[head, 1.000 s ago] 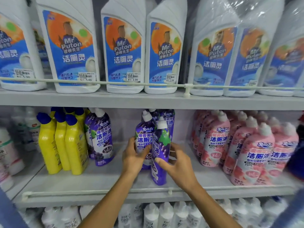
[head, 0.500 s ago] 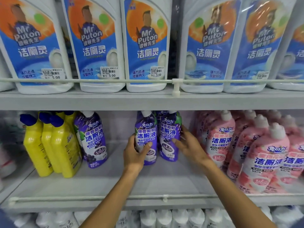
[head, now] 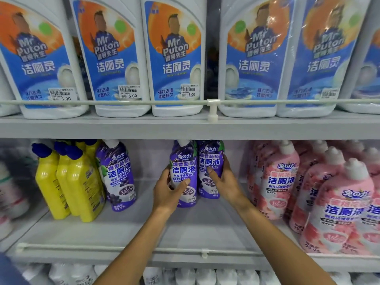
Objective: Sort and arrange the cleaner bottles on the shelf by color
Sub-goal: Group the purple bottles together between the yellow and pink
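Note:
Two purple cleaner bottles stand side by side at the middle of the shelf [head: 127, 233]. My left hand [head: 167, 191] grips the left purple bottle [head: 183, 165] low on its label. My right hand [head: 223, 181] grips the right purple bottle [head: 209, 161] from its right side. Another purple bottle [head: 119, 175] stands further left, next to several yellow bottles with blue caps [head: 70, 186]. Several pink bottles [head: 318, 194] fill the right part of the shelf.
Large white bottles with blue labels [head: 176, 58] line the upper shelf behind a rail [head: 212, 103]. A low rail [head: 115, 248] runs along the front of the middle shelf. White bottle tops [head: 195, 275] show on the shelf below. Blurred white bottles [head: 10, 192] sit far left.
The front purple bottle has gone from the shelf front back beside the other one. My right hand now wraps it from the right; the view has moved closer.

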`<state>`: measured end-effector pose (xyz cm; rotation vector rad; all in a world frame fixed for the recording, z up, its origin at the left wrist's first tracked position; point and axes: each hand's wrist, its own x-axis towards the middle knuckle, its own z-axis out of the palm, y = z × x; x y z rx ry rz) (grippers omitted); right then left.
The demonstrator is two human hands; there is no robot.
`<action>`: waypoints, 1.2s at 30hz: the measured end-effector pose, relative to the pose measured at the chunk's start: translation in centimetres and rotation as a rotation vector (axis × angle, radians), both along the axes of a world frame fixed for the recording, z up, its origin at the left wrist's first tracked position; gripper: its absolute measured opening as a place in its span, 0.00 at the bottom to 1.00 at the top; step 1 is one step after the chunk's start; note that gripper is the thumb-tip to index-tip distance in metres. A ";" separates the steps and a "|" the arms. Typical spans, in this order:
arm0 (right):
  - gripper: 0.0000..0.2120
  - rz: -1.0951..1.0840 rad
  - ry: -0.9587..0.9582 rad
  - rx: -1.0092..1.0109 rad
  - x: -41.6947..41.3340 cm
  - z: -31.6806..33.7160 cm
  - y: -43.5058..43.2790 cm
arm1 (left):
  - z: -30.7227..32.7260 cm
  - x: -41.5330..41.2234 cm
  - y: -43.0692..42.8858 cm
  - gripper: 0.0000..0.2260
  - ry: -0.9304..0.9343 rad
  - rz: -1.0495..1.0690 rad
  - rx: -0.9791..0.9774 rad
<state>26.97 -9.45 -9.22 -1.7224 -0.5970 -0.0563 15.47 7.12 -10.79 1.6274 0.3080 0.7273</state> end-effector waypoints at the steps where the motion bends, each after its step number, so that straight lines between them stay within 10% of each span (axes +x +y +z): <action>1: 0.21 0.001 0.014 0.012 0.0 -0.1 0.3 | 0.0 0.1 0.0 0.22 0.000 -0.003 0.002; 36: 0.21 -0.137 0.029 -0.120 -0.2 0.9 0.7 | 0.0 -0.5 0.2 0.20 0.087 0.056 0.083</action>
